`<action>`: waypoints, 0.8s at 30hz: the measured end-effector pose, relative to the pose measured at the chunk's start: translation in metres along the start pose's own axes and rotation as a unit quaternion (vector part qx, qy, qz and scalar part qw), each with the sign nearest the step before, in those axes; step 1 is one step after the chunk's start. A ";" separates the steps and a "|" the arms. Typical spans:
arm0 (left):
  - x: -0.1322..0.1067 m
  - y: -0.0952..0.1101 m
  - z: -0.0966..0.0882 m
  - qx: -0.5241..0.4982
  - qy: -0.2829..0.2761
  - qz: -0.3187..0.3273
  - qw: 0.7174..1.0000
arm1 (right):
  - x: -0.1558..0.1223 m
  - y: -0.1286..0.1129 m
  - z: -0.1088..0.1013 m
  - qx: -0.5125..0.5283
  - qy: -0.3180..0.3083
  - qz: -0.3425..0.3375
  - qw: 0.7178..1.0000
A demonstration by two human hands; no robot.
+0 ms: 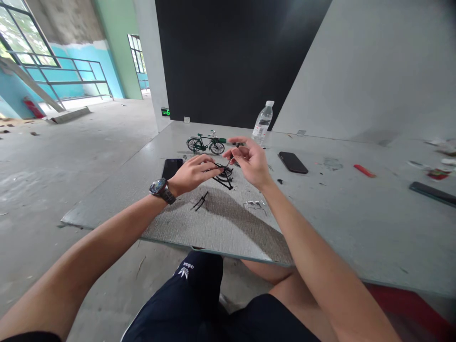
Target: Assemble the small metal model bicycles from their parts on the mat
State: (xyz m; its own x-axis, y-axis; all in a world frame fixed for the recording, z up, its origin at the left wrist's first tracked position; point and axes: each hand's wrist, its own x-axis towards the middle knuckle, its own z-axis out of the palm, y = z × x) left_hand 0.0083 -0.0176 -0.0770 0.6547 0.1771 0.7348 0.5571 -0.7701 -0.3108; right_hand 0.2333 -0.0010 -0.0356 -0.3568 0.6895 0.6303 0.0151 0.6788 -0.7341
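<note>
My left hand [197, 168] holds a black model bicycle frame [225, 182] just above the table, its fingers closed over the upper end. My right hand [249, 159] pinches a thin, small screwdriver-like tool [228, 163] whose lower end meets the frame near my left fingertips. Exactly where the tip touches is hidden. Behind my hands stands a finished-looking green model bicycle [204, 143]. A small black fork [200, 201] lies in front of my left hand. Thin silvery parts [255, 205] lie on the table below my right wrist.
On the grey table [171, 228] a phone [173, 167] lies by my left hand and another dark phone [292, 162] lies to the right. A clear water bottle [262, 124] stands behind my right hand. Further right are a red object [364, 171] and a dark long case [432, 194].
</note>
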 end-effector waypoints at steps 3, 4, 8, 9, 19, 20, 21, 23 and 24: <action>0.001 0.000 0.000 -0.007 -0.005 0.010 1.000 | 0.000 -0.002 -0.002 -0.018 -0.013 0.002 1.000; 0.001 0.000 -0.001 -0.010 -0.006 0.011 1.000 | 0.000 -0.002 -0.002 -0.022 -0.018 0.002 1.000; 0.001 0.001 -0.001 -0.006 -0.008 0.010 1.000 | 0.001 -0.002 -0.004 -0.002 -0.020 0.000 1.000; 0.001 0.001 -0.001 -0.003 -0.008 0.010 1.000 | 0.001 -0.001 -0.005 0.004 -0.019 0.002 1.000; 0.003 0.003 -0.004 -0.012 -0.014 0.027 0.999 | 0.001 0.006 -0.009 0.014 -0.027 0.016 0.999; 0.002 0.003 -0.004 -0.014 -0.014 0.028 0.999 | 0.001 0.005 -0.009 0.013 -0.028 0.019 0.999; 0.002 0.003 -0.003 -0.014 -0.014 0.028 0.999 | 0.001 0.004 -0.009 0.011 -0.028 0.024 0.999; 0.002 0.003 -0.004 -0.010 -0.016 0.028 0.999 | 0.001 0.003 -0.010 0.005 -0.029 0.029 0.999; 0.003 0.003 -0.004 -0.007 -0.017 0.028 0.999 | 0.001 0.003 -0.010 0.005 -0.030 0.029 0.999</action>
State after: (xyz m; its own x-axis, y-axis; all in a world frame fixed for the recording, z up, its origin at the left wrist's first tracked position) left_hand 0.0098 -0.0217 -0.0737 0.7023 0.1542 0.6949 0.5117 -0.7881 -0.3422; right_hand 0.2426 0.0046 -0.0345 -0.4112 0.7110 0.5704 0.0287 0.6356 -0.7715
